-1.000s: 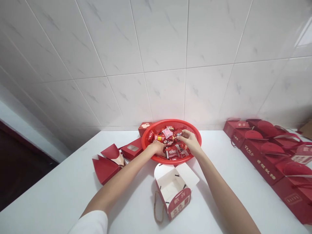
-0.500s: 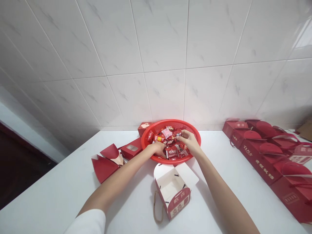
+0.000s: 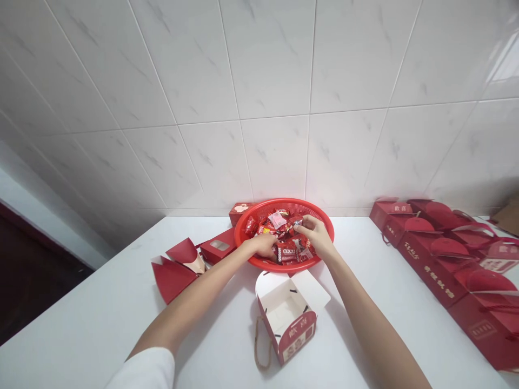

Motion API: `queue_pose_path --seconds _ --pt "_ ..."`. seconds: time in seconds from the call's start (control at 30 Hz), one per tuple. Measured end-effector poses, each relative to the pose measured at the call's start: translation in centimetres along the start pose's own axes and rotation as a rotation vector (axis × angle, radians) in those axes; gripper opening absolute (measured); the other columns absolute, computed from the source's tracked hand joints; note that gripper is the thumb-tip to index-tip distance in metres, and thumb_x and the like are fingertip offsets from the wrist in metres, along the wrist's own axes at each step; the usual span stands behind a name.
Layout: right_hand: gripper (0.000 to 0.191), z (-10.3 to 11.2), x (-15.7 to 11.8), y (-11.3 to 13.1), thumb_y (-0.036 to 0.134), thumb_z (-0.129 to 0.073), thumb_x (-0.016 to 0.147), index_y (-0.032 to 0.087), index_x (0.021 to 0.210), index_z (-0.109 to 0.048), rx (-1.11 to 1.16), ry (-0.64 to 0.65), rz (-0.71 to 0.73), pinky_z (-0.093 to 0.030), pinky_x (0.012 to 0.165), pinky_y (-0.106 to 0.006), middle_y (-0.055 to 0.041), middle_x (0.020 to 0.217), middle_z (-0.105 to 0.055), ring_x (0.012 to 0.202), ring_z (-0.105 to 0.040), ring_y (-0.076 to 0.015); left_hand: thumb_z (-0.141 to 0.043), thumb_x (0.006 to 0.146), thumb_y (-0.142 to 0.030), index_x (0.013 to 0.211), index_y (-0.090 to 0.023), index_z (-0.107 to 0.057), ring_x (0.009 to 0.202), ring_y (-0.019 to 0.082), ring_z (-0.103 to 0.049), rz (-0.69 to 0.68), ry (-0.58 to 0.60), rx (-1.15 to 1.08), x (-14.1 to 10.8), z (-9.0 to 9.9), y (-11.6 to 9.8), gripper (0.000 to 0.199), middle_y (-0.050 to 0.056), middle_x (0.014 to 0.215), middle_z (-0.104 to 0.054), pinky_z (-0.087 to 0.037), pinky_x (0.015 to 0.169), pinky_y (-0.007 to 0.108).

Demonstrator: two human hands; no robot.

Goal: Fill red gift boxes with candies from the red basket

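The right hand (image 3: pixel 318 236) pinches a small red-wrapped candy (image 3: pixel 296 221); the left hand's (image 3: pixel 265 246) grasp cannot be told. The open red-and-white cardboard box (image 3: pixel 299 330) lies bodyward of both, nearer the left.

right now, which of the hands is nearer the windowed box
Left. The left hand is in the basket's left part, to the right of the windowed box; the right hand is farther, at the basket's right side.

Loose heap of glossy, mostly red wrapped candies (image 3: pixel 287 252) in red basket (image 3: pixel 292 267)
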State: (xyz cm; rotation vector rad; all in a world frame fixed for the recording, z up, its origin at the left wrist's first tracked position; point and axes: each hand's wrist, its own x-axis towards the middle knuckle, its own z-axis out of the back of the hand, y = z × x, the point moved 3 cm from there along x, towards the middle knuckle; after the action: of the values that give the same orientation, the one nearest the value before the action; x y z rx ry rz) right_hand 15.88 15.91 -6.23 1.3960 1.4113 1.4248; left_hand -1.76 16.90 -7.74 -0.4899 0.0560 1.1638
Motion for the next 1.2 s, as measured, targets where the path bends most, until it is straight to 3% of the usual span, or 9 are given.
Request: queue_pose_path --seconds 0.07,0.17,0.3,0.53,0.73,0.93,1.2 --pt "0.026 0.1 0.0 0.1 0.038 -0.077 0.063 0.022 0.077 -0.061 0.024 -0.025 0.005 -0.056 0.074 -0.037 -0.0021 0.078 -0.069 0.079 -0.066 -0.0232 -0.073 0.059 -0.022 0.076 -0.021 -0.073 0.070 0.023 -0.063 -0.014 -0.155 -0.105 -0.3 0.7 0.2 0.017 0.001 0.069 -0.068 -0.043 0.063 0.027" --pt "0.029 0.2 0.1 0.1 0.040 -0.078 0.062 0.022 0.078 -0.062 0.052 -0.059 0.004 -0.057 0.069 -0.036 -0.0029 0.080 -0.069 0.080 -0.066 -0.0234 -0.071 0.069 -0.033 0.087 -0.018 -0.074 0.080 0.024 -0.065 -0.039 -0.411 -0.315 -0.7 1.7 0.5 0.024 0.004 0.084 -0.073 -0.046 0.074 0.029" --pt "0.030 0.2 0.1 0.2 0.040 -0.078 0.060 0.022 0.078 -0.062 0.058 -0.087 0.000 -0.058 0.067 -0.033 -0.0027 0.080 -0.070 0.080 -0.065 -0.0224 -0.074 0.073 -0.039 0.099 -0.016 -0.074 0.099 0.028 -0.065 -0.153 -0.586 -0.529 -0.9 2.3 0.3 0.035 0.009 0.105 -0.074 -0.046 0.091 0.035" --pt "0.025 0.0 0.0 0.3 0.036 -0.077 0.062 0.022 0.078 -0.064 0.053 -0.038 -0.023 -0.058 0.069 -0.034 -0.0016 0.080 -0.070 0.081 -0.066 -0.0224 -0.073 0.075 -0.043 0.098 -0.014 -0.072 0.099 0.028 -0.066 -0.235 -0.639 -0.652 -0.9 2.5 0.6 0.037 0.009 0.103 -0.074 -0.049 0.090 0.036" --pt "0.024 -0.1 -0.1 0.3 0.036 -0.079 0.064 0.022 0.078 -0.065 0.023 0.035 -0.020 -0.057 0.075 -0.036 -0.0022 0.081 -0.072 0.081 -0.067 -0.0224 -0.077 0.071 -0.046 0.098 -0.014 -0.072 0.099 0.027 -0.066 -0.216 -0.692 -0.638 -0.9 2.6 0.9 0.042 0.008 0.103 -0.073 -0.049 0.091 0.037" --pt "0.028 -0.1 -0.1 0.1 0.037 -0.079 0.064 0.021 0.081 -0.064 0.010 0.061 -0.031 -0.057 0.081 -0.038 -0.0027 0.085 -0.073 0.088 -0.069 -0.0246 -0.079 0.069 -0.049 0.104 -0.015 -0.072 0.099 0.027 -0.067 -0.228 -0.670 -0.672 -1.1 2.7 0.7 0.049 0.008 0.106 -0.074 -0.050 0.091 0.036" --pt "0.033 -0.2 -0.1 -0.2 0.036 -0.078 0.065 0.023 0.091 -0.062 -0.026 0.106 -0.127 -0.057 0.069 -0.036 -0.0035 0.093 -0.072 0.084 -0.069 -0.0234 -0.077 0.073 -0.042 0.107 -0.014 -0.074 0.102 0.029 -0.067 -0.236 -0.679 -0.635 -1.1 2.5 0.6 0.044 0.011 0.114 -0.072 -0.050 0.095 0.040"
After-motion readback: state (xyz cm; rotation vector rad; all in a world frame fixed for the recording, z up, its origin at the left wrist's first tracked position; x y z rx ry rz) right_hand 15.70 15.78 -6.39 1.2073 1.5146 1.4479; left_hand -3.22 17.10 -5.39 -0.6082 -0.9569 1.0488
